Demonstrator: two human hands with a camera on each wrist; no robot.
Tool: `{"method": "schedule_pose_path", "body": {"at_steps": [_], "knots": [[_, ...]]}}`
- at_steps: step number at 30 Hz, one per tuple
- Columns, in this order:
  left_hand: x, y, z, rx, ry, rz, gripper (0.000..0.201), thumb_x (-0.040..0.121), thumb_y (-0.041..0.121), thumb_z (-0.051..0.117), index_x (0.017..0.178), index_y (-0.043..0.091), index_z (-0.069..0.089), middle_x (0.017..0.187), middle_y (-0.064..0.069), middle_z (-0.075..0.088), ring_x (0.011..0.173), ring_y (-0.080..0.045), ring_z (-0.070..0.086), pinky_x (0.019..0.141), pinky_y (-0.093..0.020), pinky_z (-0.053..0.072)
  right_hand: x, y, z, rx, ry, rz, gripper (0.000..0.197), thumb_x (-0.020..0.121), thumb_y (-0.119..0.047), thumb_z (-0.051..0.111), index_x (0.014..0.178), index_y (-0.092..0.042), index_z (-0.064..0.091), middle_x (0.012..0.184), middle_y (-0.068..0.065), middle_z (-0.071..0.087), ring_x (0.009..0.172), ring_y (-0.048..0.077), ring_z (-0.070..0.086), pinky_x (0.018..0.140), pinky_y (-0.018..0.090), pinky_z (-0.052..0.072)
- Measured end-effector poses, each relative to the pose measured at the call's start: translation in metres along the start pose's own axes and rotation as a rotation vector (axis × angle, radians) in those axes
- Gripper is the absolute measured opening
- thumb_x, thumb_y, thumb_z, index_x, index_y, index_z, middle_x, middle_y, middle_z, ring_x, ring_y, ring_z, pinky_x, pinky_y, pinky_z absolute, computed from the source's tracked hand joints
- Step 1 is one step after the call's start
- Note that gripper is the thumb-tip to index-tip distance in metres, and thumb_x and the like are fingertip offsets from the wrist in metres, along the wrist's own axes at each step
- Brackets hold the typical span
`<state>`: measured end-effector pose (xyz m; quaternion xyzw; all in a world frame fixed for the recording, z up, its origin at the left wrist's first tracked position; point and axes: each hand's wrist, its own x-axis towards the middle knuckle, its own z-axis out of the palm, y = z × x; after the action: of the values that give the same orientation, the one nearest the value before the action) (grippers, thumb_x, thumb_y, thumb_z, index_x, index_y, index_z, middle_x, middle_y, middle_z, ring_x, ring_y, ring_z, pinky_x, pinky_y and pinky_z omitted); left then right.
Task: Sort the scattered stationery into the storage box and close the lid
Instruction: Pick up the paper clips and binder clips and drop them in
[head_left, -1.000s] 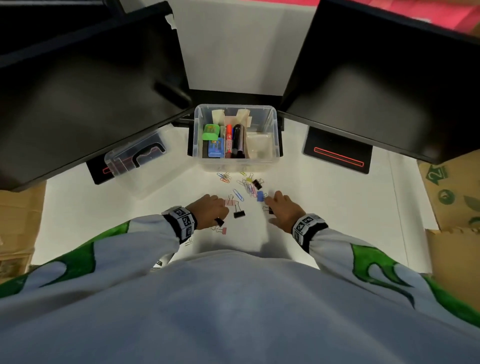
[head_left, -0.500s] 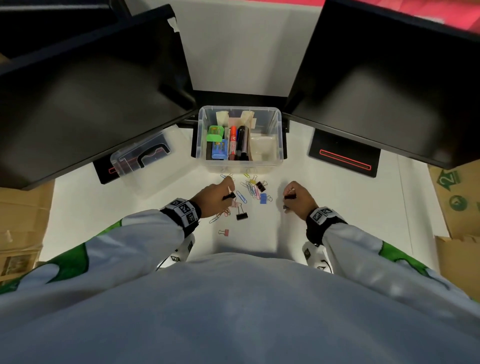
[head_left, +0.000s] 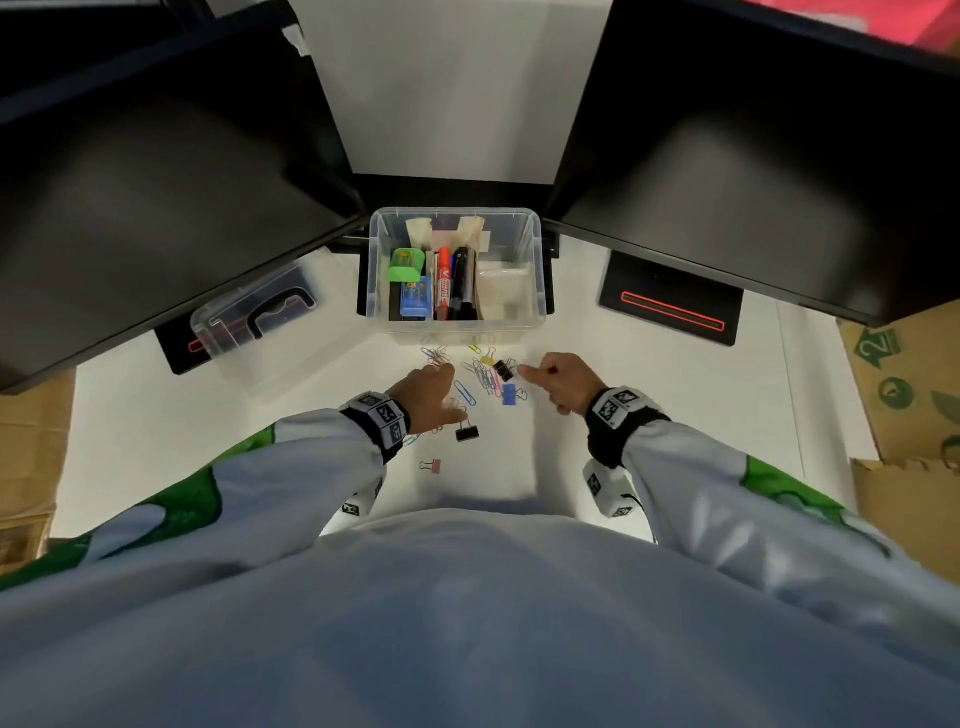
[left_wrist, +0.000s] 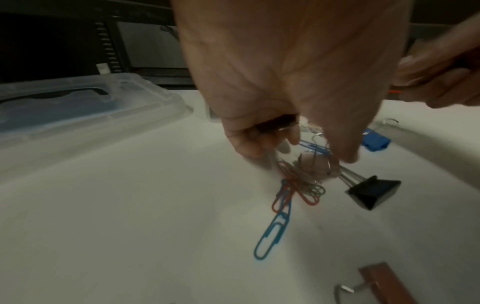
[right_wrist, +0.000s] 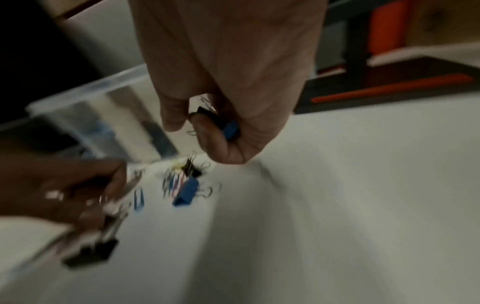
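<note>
Two hands are working low over the white tabletop (head_left: 649, 395), just short of the clear plastic storage box (head_left: 537, 270) sitting at the far edge between two black monitors. The left hand (head_left: 428, 397) is curling its fingers around a small dark clip, seen tucked under the palm in the left wrist view (left_wrist: 276, 123), though blur is making its exact shape hard to read. Its fingertips (left_wrist: 348, 158) are hovering over a tangle of coloured wire paper clips (left_wrist: 293, 189), with a black binder clip (left_wrist: 374, 193) lying just beside them. The right hand (head_left: 563, 382) is gripping a black and a blue binder clip together in closed fingers (right_wrist: 221, 123); most of both is hidden inside the fist. A loose blue binder clip (head_left: 510, 395) is lying between the hands, near more scattered paper clips. A pink binder clip (head_left: 432, 466), cut off in the left wrist view, is sitting nearer the body. The box's transparent lid with a black handle (head_left: 270, 317) is lying to the box's left, partly under the left monitor. Inside the box, markers and a green sharpener are showing.
</note>
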<state>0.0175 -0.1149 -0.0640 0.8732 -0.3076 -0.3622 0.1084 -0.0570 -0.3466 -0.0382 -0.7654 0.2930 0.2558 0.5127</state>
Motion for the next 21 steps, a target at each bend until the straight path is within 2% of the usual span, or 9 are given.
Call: {"method": "schedule_pose_path", "body": {"at_steps": [2,4,7,9,12,14,17,19,21], "knots": [[0.001,0.003,0.004,0.021,-0.026,0.012,0.037,0.093,0.033,0.060,0.111,0.003,0.046,0.106,-0.017,0.060,0.096,-0.034,0.060,0.077,-0.039,0.046,0.003,0.001,0.008,-0.285,0.035,-0.060,0.038,0.088,-0.045,0.063,0.076,-0.018,0.039,0.065,-0.002,0.044,0.058,0.016,0.038,0.052,0.026,0.031],[0.001,0.006,0.005,0.012,-0.028,0.058,0.023,0.098,0.023,0.052,0.106,0.002,0.047,0.101,-0.018,0.060,0.090,-0.034,0.059,0.071,-0.035,0.042,0.005,0.000,0.016,-0.389,0.020,-0.029,0.038,0.087,-0.047,0.062,0.086,-0.016,0.040,0.070,-0.004,0.047,0.064,0.016,0.044,0.055,0.027,0.033],[0.000,0.005,0.004,-0.043,-0.028,0.104,0.016,0.099,0.019,0.048,0.098,0.004,0.046,0.097,-0.016,0.051,0.077,-0.024,0.049,0.067,-0.028,0.037,0.006,-0.004,0.023,-0.490,-0.021,0.001,0.038,0.087,-0.049,0.061,0.075,-0.021,0.038,0.071,-0.005,0.046,0.074,0.021,0.048,0.057,0.029,0.033],[-0.001,0.003,0.002,-0.122,-0.021,0.101,0.015,0.100,0.018,0.047,0.092,0.007,0.042,0.102,-0.015,0.043,0.075,-0.018,0.043,0.067,-0.026,0.041,0.004,-0.007,0.025,-0.543,-0.054,-0.016,0.039,0.091,-0.041,0.060,0.066,-0.022,0.038,0.067,-0.007,0.045,0.077,0.021,0.048,0.054,0.025,0.030],[-0.007,0.006,-0.009,-0.223,-0.011,0.102,0.019,0.100,0.016,0.044,0.084,0.010,0.035,0.095,-0.009,0.038,0.077,-0.021,0.042,0.076,-0.036,0.044,0.003,-0.008,0.022,-0.511,-0.093,-0.044,0.036,0.092,-0.021,0.058,0.060,-0.018,0.043,0.073,-0.006,0.060,0.080,0.019,0.052,0.054,0.019,0.031],[-0.015,0.012,-0.021,-0.317,-0.009,0.131,0.022,0.099,0.015,0.045,0.080,0.012,0.034,0.080,-0.008,0.043,0.076,-0.022,0.047,0.068,-0.034,0.039,-0.001,-0.014,0.015,-0.495,-0.145,-0.061,0.030,0.088,-0.017,0.058,0.061,-0.014,0.047,0.079,0.004,0.067,0.076,0.021,0.055,0.056,0.021,0.036],[-0.034,0.034,-0.050,-0.428,0.050,0.175,0.019,0.098,0.016,0.050,0.084,0.013,0.037,0.071,-0.004,0.049,0.075,-0.023,0.061,0.058,-0.020,0.039,-0.018,-0.042,-0.005,-0.416,-0.337,-0.058,0.025,0.084,-0.016,0.061,0.060,-0.014,0.053,0.061,0.004,0.051,0.055,0.020,0.044,0.050,0.024,0.036],[-0.039,0.052,-0.076,-0.455,0.175,0.214,0.014,0.097,0.018,0.053,0.091,0.012,0.042,0.073,-0.001,0.053,0.065,-0.013,0.055,0.054,-0.013,0.040,-0.033,-0.068,-0.022,-0.302,-0.461,-0.108,0.023,0.087,-0.014,0.061,0.066,-0.013,0.053,0.057,0.004,0.045,0.050,0.016,0.039,0.048,0.025,0.037],[-0.034,0.068,-0.105,-0.450,0.345,0.230,0.013,0.096,0.019,0.055,0.095,0.012,0.044,0.076,0.000,0.053,0.060,-0.007,0.050,0.054,-0.013,0.040,-0.041,-0.096,-0.039,-0.194,-0.449,-0.215,0.021,0.091,-0.011,0.059,0.071,-0.011,0.053,0.055,0.004,0.044,0.046,0.013,0.039,0.045,0.023,0.039]]}}
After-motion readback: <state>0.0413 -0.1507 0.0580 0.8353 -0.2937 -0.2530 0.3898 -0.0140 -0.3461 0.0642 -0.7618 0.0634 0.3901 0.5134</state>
